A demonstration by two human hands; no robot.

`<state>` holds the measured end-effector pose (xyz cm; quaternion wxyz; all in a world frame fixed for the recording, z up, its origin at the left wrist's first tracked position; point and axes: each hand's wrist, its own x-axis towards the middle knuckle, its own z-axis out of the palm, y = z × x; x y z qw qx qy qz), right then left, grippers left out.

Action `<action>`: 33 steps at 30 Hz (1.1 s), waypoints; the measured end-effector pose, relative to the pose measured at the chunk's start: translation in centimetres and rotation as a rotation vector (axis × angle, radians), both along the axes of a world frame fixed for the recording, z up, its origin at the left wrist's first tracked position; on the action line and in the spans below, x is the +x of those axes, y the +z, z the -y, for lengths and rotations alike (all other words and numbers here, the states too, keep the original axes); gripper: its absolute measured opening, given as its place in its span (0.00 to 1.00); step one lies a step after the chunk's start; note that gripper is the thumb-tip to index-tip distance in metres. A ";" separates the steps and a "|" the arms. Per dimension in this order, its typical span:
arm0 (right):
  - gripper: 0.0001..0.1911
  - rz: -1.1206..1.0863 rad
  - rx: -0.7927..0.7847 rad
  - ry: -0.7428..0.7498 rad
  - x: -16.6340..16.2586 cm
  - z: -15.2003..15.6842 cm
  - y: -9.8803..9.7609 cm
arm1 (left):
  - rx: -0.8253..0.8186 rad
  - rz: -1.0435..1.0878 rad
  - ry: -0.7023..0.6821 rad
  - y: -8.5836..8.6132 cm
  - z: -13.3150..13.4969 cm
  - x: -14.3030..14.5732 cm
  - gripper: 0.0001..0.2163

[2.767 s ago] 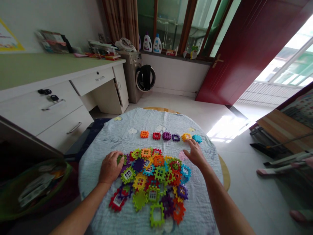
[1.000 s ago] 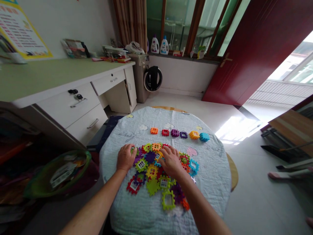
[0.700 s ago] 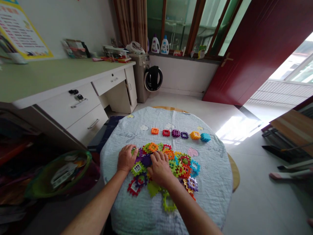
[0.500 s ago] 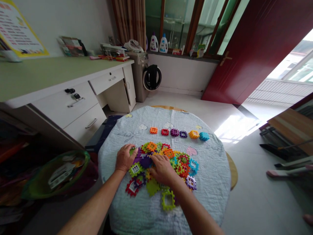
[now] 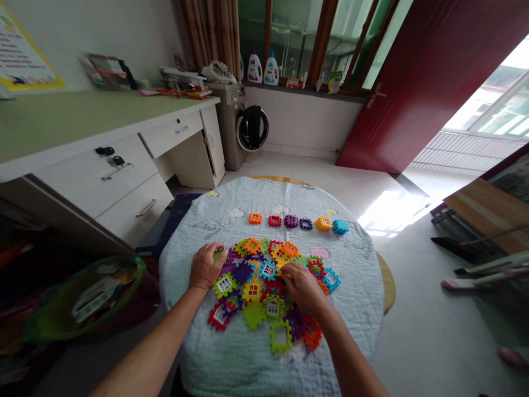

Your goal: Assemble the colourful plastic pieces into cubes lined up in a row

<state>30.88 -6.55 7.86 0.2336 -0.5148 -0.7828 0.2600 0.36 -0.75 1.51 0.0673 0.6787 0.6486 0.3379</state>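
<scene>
A heap of colourful plastic interlocking blocks [image 5: 253,290], square with notched edges, lies on the cloth-covered table. At the heap's left edge, my left hand [image 5: 205,267] is closed around a green interlocking block [image 5: 217,254] that shows between thumb and fingers. My right hand [image 5: 305,286] reaches into the heap's right side, its fingers bent together at a yellow interlocking block [image 5: 282,268], partly hidden by them. Between the hands lie a dark purple block [image 5: 243,272] and a blue-framed block [image 5: 268,271]. Nearest me is a green frame block [image 5: 281,336].
Beyond the heap runs a row of blocks, from an orange block [image 5: 255,219] to a blue stack [image 5: 341,226]. A green-rimmed basket [image 5: 138,270] stands left of the round table [image 5: 194,353]. Behind are a desk [image 5: 103,113] and a washing machine [image 5: 231,132].
My right hand has moved right across the heap, uncovering blue-framed, yellow and green blocks. Purple and red-orange blocks now show by its wrist. My left hand keeps its place at the heap.
</scene>
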 end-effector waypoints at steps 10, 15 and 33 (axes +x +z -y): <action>0.15 0.183 0.056 -0.092 1.0 -0.7 -1.2 | 0.002 -0.009 0.000 0.1 0.0 0.1 0.14; 0.10 0.238 0.029 -0.098 -0.6 -0.6 -0.8 | 0.016 -0.008 0.005 0.1 0.0 0.1 0.14; 0.09 0.402 0.046 -0.246 1.5 -6.9 -2.3 | 0.002 -0.001 0.011 0.1 0.0 0.1 0.13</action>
